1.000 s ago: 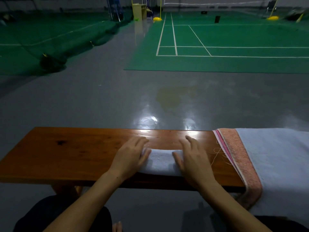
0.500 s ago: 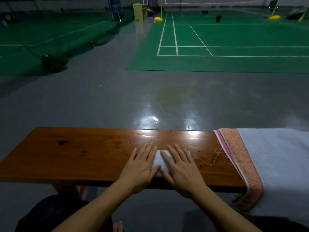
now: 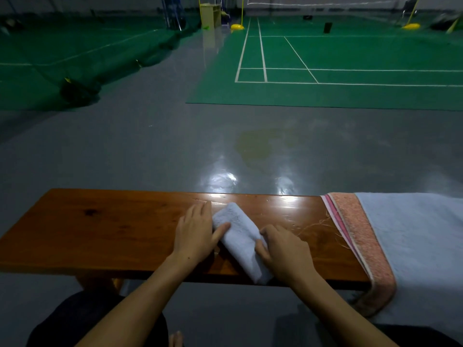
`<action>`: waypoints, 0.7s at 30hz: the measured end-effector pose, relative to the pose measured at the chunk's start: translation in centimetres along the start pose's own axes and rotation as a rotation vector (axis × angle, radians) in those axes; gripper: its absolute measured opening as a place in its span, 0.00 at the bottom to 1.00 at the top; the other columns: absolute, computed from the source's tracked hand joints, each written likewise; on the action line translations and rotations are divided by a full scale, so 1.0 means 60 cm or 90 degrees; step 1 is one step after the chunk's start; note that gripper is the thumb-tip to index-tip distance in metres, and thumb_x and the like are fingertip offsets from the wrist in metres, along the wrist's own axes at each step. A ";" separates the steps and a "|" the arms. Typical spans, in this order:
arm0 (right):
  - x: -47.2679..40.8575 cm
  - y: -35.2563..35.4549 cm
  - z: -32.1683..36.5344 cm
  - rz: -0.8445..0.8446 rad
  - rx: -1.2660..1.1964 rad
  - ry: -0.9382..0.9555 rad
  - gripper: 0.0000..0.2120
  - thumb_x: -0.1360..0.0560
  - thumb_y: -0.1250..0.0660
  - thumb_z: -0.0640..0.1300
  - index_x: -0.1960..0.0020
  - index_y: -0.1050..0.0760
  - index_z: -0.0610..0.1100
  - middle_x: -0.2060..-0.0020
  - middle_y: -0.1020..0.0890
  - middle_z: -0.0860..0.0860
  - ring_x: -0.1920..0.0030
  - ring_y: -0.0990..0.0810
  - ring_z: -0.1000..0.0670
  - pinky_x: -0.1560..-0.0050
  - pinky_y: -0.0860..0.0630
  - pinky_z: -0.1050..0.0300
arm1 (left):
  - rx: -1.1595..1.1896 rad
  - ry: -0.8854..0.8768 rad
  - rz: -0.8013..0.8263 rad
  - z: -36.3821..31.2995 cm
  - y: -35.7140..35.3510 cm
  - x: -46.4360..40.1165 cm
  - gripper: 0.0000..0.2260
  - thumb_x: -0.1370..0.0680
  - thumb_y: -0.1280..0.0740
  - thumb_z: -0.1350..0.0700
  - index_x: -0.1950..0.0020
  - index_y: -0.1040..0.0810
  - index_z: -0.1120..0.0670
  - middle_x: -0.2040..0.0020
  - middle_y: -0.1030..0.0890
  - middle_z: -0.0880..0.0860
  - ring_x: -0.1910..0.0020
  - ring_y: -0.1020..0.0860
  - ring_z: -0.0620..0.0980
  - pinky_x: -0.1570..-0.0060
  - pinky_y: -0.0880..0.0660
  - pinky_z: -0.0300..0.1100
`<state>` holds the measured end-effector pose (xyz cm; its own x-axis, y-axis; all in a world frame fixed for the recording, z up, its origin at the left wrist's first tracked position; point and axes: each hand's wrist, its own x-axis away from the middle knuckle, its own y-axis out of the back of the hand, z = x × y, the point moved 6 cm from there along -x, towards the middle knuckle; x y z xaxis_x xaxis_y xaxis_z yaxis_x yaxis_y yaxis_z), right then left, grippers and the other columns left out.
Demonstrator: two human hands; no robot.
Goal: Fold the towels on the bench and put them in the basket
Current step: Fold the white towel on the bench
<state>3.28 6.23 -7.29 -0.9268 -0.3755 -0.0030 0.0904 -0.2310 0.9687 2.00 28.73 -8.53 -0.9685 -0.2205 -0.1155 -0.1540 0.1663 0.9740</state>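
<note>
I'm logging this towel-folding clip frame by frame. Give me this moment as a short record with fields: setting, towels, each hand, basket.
setting: wooden bench on a grey floor, green courts beyond
small towel: white, folded into a narrow bundle, lying diagonally, near end at the bench's front edge
large towel: pale with an orange-pink border, spread unfolded over the bench's right end
left hand: fingers flat on the bench, thumb pressing the bundle
right hand: fingers curled, gripping the bundle's near part
basket: not in view
</note>
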 end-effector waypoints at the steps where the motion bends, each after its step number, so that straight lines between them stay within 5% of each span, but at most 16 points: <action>1: -0.002 0.001 -0.001 0.006 -0.024 -0.008 0.15 0.19 0.42 0.61 0.39 0.25 0.55 0.47 0.19 0.56 0.51 0.20 0.53 0.55 0.24 0.55 | 0.024 0.022 -0.007 -0.002 0.005 -0.002 0.35 0.21 0.42 0.28 0.22 0.32 0.50 0.25 0.27 0.51 0.27 0.30 0.52 0.32 0.29 0.50; 6: -0.007 -0.008 0.004 0.036 -0.086 -0.016 0.22 0.22 0.40 0.72 0.52 0.25 0.53 0.59 0.18 0.57 0.61 0.19 0.57 0.59 0.20 0.59 | 0.222 0.152 0.061 -0.010 0.009 -0.007 0.25 0.26 0.32 0.28 0.39 0.25 0.44 0.42 0.21 0.44 0.44 0.22 0.46 0.47 0.21 0.48; 9: -0.005 -0.004 0.017 0.048 -0.107 0.003 0.21 0.21 0.38 0.70 0.54 0.24 0.53 0.62 0.19 0.57 0.65 0.21 0.59 0.67 0.30 0.66 | 0.294 0.175 0.095 -0.026 0.015 -0.007 0.19 0.28 0.28 0.29 0.51 0.28 0.40 0.54 0.23 0.39 0.55 0.21 0.41 0.58 0.24 0.42; 12: -0.004 -0.005 0.026 0.041 -0.138 0.023 0.18 0.20 0.38 0.69 0.54 0.25 0.55 0.63 0.19 0.57 0.66 0.19 0.59 0.65 0.23 0.65 | 0.310 0.156 0.122 -0.035 0.010 -0.008 0.17 0.28 0.26 0.32 0.57 0.26 0.42 0.58 0.21 0.39 0.58 0.20 0.40 0.59 0.20 0.43; 17: -0.001 -0.013 0.023 0.039 -0.216 0.005 0.17 0.21 0.36 0.69 0.51 0.26 0.55 0.60 0.18 0.57 0.62 0.18 0.59 0.59 0.18 0.61 | 0.516 0.123 0.127 -0.050 0.014 -0.008 0.14 0.21 0.26 0.46 0.41 0.23 0.51 0.45 0.18 0.49 0.50 0.18 0.46 0.51 0.17 0.46; 21: 0.000 -0.012 0.019 0.030 -0.417 -0.028 0.30 0.25 0.31 0.68 0.32 0.31 0.52 0.43 0.18 0.57 0.48 0.17 0.60 0.48 0.17 0.58 | 0.726 0.173 0.118 -0.044 0.031 -0.005 0.14 0.21 0.26 0.50 0.39 0.24 0.52 0.44 0.16 0.52 0.48 0.15 0.49 0.51 0.15 0.51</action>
<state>2.82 7.42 -7.71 -0.9295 -0.3640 0.0589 0.3208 -0.7195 0.6159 2.52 26.59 -6.19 -0.9425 -0.2760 0.1883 -0.2334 0.9472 0.2199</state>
